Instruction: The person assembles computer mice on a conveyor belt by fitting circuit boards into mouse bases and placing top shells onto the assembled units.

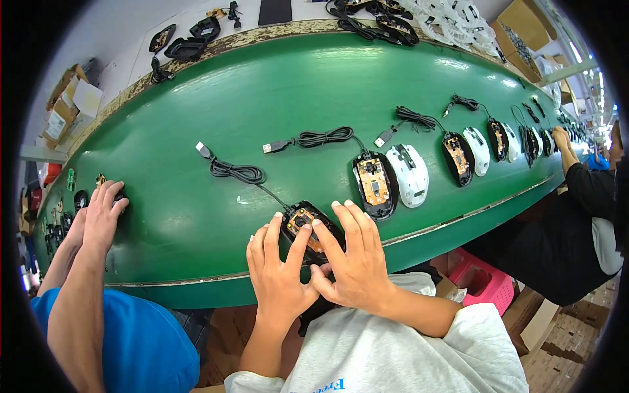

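- On the green worktop (pixel 196 98), near its front edge, between both hands: black mouse (pixel 325 219), open, orange board (pixel 300 218) face up.
- From its far end: black cable (pixel 237 171), running up and left into a coil, ending in a plug (pixel 204 150).
- Left hand (pixel 278 278): fingers spread over the left side of the mouse, index tip at the board.
- Right hand (pixel 357 262): fingers spread over the right side, index tip just beside the left one.
- Both thumbs close together at the near end. Grasping or only resting, for the fingers of either hand: cannot tell.
- To the right: second mouse (pixel 375 187), likewise open, white cover (pixel 409 175) just beside it; similar pairs farther right.
- Far left: co-worker's hand (pixel 101 213) over a dark part.
- Beyond the far edge: white parts (pixel 452 26) in a heap, near a cardboard box (pixel 524 39).
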Demonstrator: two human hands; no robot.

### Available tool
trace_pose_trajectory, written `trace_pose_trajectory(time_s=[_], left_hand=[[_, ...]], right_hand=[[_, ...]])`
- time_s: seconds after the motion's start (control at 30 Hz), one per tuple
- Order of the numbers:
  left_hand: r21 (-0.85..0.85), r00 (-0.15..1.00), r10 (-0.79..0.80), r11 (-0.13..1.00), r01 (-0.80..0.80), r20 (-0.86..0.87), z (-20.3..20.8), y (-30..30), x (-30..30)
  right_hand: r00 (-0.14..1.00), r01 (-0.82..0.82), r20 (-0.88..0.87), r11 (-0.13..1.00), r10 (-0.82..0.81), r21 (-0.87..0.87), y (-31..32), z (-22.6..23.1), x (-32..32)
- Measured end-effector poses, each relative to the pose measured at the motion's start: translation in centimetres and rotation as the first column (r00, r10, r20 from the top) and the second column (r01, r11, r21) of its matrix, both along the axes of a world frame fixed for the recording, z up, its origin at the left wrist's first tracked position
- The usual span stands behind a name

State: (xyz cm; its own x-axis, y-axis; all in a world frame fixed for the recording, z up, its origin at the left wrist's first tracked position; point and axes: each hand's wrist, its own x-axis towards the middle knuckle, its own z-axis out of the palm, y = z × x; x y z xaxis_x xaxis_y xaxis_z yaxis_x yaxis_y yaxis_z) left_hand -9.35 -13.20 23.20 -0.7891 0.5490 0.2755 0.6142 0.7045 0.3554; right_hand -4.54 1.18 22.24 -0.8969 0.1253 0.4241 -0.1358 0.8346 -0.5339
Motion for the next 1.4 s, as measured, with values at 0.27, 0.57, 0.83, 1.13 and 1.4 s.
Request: trace_pose_trajectory(time_s=[0.27, 0.57, 0.83, 1.13, 1.4], left_hand=[[0.012, 1.0, -0.018, 1.0, 0.018, 0.004, -0.2, -0.1, -0.3], [0.009, 0.999, -0.038, 0.999, 0.038, 0.016, -0.3, -0.2, -0.8], [-0.026, 0.998, -0.057, 0.998, 0.057, 0.016, 0.1, -0.6, -1.3], [0.066, 1.0, -0.007, 0.998, 0.007, 0.0, -0.2, -0.9, -1.5], [0.119, 1.0, -0.004, 0.993, 0.004, 0.002, -0.5, -1.5, -1.6]], right_hand=[[0.999, -0.019, -0.037, 1.0, 0.018, -0.012, 0.1, -0.3, 0.2], [1.0, -0.008, 0.03, 1.0, 0.007, 0.017, 0.0, -0.1, 0.0], [0.999, -0.02, 0.026, 1.0, 0.02, -0.015, 0.1, -0.5, -0.1], [0.992, -0.116, 0.055, 0.993, 0.118, -0.032, 0.7, 0.6, -1.8], [0.985, -0.171, -0.039, 0.985, 0.17, -0.017, 1.6, -0.7, -2.6]])
